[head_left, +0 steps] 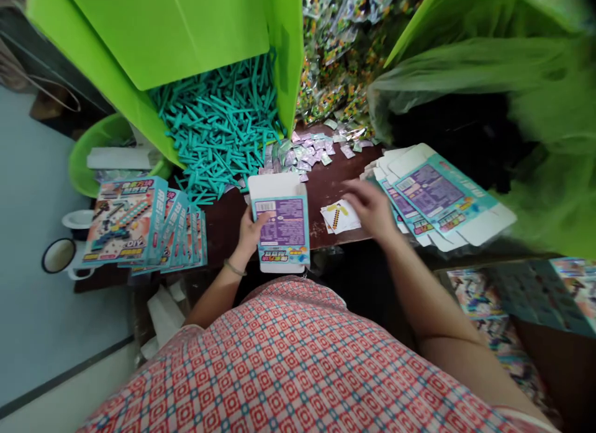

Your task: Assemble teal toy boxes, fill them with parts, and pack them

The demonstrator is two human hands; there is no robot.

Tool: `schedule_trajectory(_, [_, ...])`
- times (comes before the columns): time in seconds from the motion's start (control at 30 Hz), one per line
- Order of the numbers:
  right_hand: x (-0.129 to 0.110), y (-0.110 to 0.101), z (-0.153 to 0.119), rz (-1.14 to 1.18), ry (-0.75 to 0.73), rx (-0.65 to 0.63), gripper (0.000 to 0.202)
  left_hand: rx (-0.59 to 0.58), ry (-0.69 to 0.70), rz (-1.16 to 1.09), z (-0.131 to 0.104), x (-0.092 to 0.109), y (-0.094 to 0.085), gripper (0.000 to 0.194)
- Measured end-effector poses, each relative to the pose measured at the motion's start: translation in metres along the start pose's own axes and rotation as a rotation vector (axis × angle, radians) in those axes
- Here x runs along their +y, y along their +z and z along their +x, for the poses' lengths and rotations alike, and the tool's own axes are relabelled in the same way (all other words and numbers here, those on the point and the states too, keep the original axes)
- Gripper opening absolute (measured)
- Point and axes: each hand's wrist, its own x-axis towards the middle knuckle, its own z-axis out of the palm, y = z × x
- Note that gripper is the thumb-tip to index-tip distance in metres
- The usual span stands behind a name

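My left hand [252, 236] is closed on the lower left side of a flat-looking purple and teal carton [284, 225], its thumb across the printed face. The carton's white flap stands out at the far end. Just beyond the right edge of a small stack of white cards [341, 216] is my right hand [370, 208]. Its fingers are slightly blurred and look apart, with nothing visible between them. The top card carries a yellow and black pickaxe picture.
A green bin [286, 61] spills teal plastic sticks [223, 129]. Small shiny sachets [307, 152] lie behind the cards. Printed boxes [123, 222] lean in a row at left; more cartons [442, 194] overlap at right. A plastic-lined green bin [549, 110] holds black pieces. A white mug [59, 255] sits far left.
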Motion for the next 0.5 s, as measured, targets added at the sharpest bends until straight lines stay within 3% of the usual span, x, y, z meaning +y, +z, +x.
schedule_trajectory(0.03, [-0.016,0.039,-0.011,0.058,0.002,-0.074,0.042,-0.024,0.006,0.019,-0.002,-0.005,0.005,0.061])
schedule_trajectory(0.1, [-0.036,0.101,-0.028,0.179,0.058,-0.074,0.059,-0.038,0.055,0.072,-0.003,-0.012,0.008,0.069])
schedule_trajectory(0.17, [-0.041,0.136,-0.037,0.265,0.121,-0.040,0.067,-0.011,0.147,0.140,-0.003,-0.017,0.001,0.089])
schedule_trajectory(0.27, [-0.033,0.151,-0.038,0.315,0.153,-0.107,0.069,0.036,0.287,0.288,-0.003,-0.020,-0.018,0.097])
schedule_trajectory(0.4, [-0.027,0.152,-0.038,0.242,0.142,-0.209,0.049,0.059,0.368,0.422,-0.013,-0.023,-0.033,0.063])
schedule_trajectory(0.5, [-0.025,0.152,-0.040,0.123,0.071,-0.261,0.058,0.084,0.365,0.406,-0.026,-0.023,-0.031,0.055])
